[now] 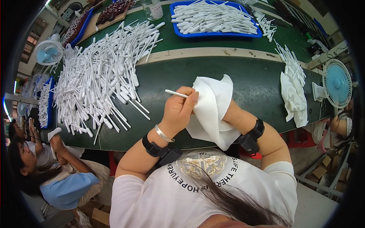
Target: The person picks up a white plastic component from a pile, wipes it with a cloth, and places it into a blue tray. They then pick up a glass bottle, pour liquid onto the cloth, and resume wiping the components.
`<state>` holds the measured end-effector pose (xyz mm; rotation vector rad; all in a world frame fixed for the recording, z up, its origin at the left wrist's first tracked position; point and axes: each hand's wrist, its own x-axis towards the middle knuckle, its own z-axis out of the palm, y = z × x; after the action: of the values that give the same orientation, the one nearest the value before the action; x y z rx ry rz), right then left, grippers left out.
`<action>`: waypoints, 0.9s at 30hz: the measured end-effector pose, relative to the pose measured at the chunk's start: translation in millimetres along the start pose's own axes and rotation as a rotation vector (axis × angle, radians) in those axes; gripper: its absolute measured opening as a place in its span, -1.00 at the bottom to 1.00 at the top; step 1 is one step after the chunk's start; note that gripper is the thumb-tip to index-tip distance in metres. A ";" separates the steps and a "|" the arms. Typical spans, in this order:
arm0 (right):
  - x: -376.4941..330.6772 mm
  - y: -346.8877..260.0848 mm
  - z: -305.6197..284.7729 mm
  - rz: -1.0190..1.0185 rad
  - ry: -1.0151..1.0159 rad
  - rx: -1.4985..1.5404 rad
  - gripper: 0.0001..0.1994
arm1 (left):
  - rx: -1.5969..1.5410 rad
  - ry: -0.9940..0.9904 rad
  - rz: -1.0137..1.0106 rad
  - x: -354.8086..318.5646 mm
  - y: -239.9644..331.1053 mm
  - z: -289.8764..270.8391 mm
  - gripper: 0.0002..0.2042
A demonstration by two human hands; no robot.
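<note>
In front of me, my left hand [178, 110] is closed round a thin white plastic stick [175, 93], one end of which pokes out to the left. A white cloth [207, 97] drapes over my right hand [232, 113]. Only the wrist side of that hand shows, and its fingers are hidden. The cloth lies against the fingers of my left hand and hangs down toward the table edge. The rest of the stick is out of sight behind my fingers and the cloth. To the left lies a large heap of similar white plastic sticks [102, 72] with wider flat ends.
A blue tray [262, 33] full of white sticks stands at the back. Several sticks [291, 62] and another white cloth [293, 97] lie on the green table [251, 74] at right. A pale strip [182, 54] crosses it. Fans [337, 84] stand at both sides; co-workers sit nearby.
</note>
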<state>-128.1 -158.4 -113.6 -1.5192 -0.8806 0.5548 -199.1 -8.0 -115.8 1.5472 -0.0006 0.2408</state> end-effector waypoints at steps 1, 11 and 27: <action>-0.3 1.2 -0.5 -0.011 0.020 -0.006 -0.64 | -0.001 -0.001 -0.002 0.7 -1.2 -0.6 -0.85; 1.8 -20.5 4.2 0.137 -0.033 0.399 -0.61 | -0.181 0.057 0.009 -0.5 -3.2 -9.5 -0.82; 18.7 -1.6 2.1 -0.268 -0.187 -0.804 -0.63 | 0.072 -0.021 -0.021 1.9 2.8 -12.4 -0.89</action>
<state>-118.9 -142.4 -109.6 -2.0287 -1.5438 0.1344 -199.5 4.5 -113.1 1.6203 0.0074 0.2099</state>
